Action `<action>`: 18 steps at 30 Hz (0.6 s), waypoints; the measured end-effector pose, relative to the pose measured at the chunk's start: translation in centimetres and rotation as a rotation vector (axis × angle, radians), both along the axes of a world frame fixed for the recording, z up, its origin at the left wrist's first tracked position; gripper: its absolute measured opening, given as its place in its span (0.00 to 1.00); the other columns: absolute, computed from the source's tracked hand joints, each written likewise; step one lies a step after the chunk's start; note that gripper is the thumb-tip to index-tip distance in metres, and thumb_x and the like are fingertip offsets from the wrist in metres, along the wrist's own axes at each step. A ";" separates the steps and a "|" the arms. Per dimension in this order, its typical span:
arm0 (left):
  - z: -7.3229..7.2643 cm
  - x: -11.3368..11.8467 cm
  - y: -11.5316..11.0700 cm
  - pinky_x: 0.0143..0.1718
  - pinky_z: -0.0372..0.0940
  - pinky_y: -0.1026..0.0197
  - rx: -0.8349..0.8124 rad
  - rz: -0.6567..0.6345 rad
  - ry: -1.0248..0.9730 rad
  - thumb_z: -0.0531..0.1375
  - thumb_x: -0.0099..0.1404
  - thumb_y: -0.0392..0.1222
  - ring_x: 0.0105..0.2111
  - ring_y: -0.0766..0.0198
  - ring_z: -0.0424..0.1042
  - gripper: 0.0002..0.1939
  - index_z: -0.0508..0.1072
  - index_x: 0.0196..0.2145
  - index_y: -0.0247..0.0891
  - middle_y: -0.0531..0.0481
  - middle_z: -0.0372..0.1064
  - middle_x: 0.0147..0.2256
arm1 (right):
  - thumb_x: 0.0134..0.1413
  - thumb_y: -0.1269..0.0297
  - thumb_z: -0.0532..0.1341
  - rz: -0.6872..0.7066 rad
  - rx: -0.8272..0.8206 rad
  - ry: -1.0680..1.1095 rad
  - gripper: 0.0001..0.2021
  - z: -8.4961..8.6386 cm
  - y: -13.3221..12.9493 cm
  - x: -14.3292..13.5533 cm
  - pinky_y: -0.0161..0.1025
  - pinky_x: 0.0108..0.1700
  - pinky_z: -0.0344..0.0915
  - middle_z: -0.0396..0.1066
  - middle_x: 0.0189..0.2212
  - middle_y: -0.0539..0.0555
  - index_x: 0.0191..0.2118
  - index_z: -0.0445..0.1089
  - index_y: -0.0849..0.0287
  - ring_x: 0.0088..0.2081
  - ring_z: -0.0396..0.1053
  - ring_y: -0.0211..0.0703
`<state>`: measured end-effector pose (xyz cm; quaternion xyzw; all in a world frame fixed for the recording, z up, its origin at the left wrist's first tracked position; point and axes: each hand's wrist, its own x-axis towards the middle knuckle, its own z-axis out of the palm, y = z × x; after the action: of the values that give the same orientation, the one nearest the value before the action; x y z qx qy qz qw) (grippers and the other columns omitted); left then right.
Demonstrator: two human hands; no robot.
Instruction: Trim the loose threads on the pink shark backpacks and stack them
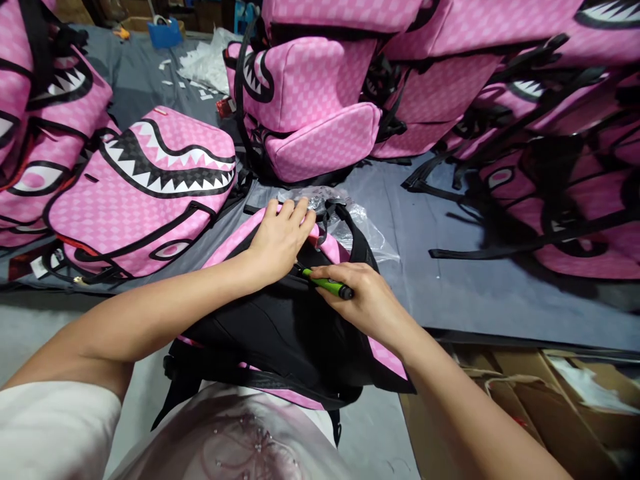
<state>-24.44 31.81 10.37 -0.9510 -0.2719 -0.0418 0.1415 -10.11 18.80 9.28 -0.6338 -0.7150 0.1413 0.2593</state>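
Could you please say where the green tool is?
Near centre in the head view, the green tool is in the right hand, beside the left hand, over the nearest backpack.

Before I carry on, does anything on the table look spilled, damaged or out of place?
Small white scraps lie scattered on the table toward the far left, beside a crumpled whitish plastic heap; they look like stray litter. Clear plastic also lies rumpled just beyond the backpack being handled, perhaps loose wrapping. No damage stands out.
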 end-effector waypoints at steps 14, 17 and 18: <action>0.6 0.1 -0.3 0.59 0.52 0.45 0.007 0.016 0.041 0.62 0.63 0.48 0.59 0.45 0.57 0.39 0.55 0.66 0.33 0.37 0.48 0.68 | 0.56 0.61 0.64 -0.549 0.357 0.156 0.06 -3.6 -0.8 -5.0 0.46 0.44 0.62 0.77 0.27 0.49 0.30 0.74 0.55 0.32 0.73 0.45; 0.4 0.1 -0.3 0.60 0.53 0.45 0.009 0.008 0.030 0.61 0.64 0.46 0.60 0.45 0.56 0.37 0.55 0.66 0.33 0.37 0.49 0.67 | 0.56 0.61 0.64 -0.623 0.394 0.120 0.07 -4.1 -0.7 -5.3 0.46 0.44 0.62 0.75 0.26 0.49 0.29 0.73 0.55 0.32 0.72 0.45; 0.4 0.2 -0.3 0.60 0.52 0.45 0.010 0.009 0.028 0.60 0.65 0.46 0.60 0.46 0.56 0.36 0.55 0.67 0.33 0.37 0.48 0.68 | 0.56 0.61 0.64 -0.633 0.401 0.121 0.07 -4.3 -0.6 -5.4 0.46 0.45 0.62 0.76 0.26 0.49 0.29 0.73 0.56 0.33 0.73 0.46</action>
<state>-24.28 31.52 10.74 -0.9495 -0.2738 -0.0292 0.1502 -15.48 18.19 5.03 -0.7503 -0.4808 -0.0513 0.4509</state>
